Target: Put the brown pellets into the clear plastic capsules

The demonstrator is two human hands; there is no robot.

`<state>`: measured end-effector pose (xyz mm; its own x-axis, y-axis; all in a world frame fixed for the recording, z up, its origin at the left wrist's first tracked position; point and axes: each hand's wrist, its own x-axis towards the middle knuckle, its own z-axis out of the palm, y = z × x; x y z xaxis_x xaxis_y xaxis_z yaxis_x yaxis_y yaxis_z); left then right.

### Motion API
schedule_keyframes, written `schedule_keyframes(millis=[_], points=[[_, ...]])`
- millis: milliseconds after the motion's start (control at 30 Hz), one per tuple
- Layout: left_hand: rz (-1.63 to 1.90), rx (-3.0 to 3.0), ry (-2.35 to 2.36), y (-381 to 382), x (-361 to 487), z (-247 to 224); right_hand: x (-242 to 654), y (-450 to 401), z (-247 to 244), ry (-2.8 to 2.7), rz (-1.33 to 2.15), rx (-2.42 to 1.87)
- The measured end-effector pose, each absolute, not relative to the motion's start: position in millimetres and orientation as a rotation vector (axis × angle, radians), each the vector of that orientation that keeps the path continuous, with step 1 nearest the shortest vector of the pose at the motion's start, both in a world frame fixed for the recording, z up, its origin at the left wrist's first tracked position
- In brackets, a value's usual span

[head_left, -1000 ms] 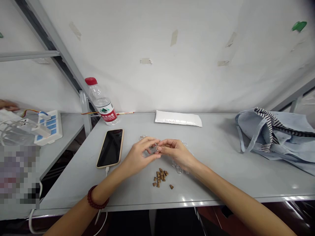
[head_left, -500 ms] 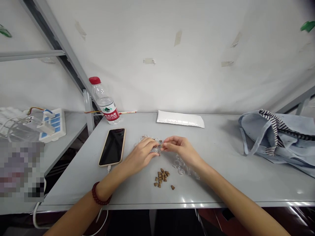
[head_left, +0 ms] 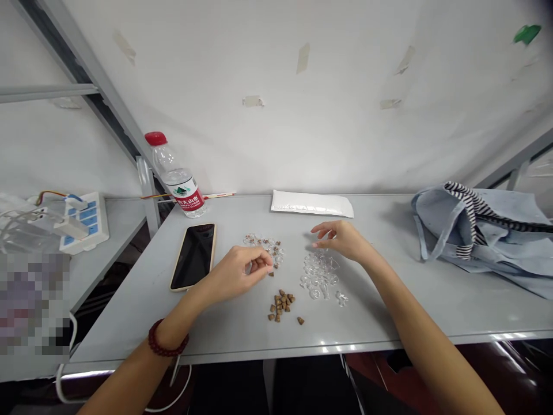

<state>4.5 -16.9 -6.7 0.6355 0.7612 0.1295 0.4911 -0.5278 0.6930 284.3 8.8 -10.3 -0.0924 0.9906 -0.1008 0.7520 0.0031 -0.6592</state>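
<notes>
Lying nearest on the worktop (head_left: 233, 340), brown nuggets (head_left: 283, 302) form a loose pile. Beyond them, the left hand (head_left: 242, 270) curls thumb towards fingers; whether it grips anything, I cannot tell. Clear pieces (head_left: 320, 276) lie heaped just before the right hand (head_left: 339, 236), its fingers parted and loose. Farther back lies a white packet (head_left: 311, 204).

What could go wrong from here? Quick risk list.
1. The left hand is right beside the clear pieces with brown bits; a careless brush could scatter them.
2. The stray brown piece lies apart from the brown pile, nearer the table's front edge; a passing arm might sweep it off.
3. The loose clear pieces near the right hand are see-through, so one may get overlooked.
</notes>
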Motion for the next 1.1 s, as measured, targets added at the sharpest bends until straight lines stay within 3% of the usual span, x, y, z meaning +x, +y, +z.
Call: schedule_keyframes(millis=[367,700,1100], points=[[0.302,2.465,0.916,-16,10,-24,282,11,-15,-1.894,0.855,-1.872],[0.454,2.325,0.928,-19,10,-24,309,15,-13,-2.024,0.812,-1.753],[0.467,2.27,0.96,-17,9,-22,310,16,-16,-2.116,1.009,-1.705]])
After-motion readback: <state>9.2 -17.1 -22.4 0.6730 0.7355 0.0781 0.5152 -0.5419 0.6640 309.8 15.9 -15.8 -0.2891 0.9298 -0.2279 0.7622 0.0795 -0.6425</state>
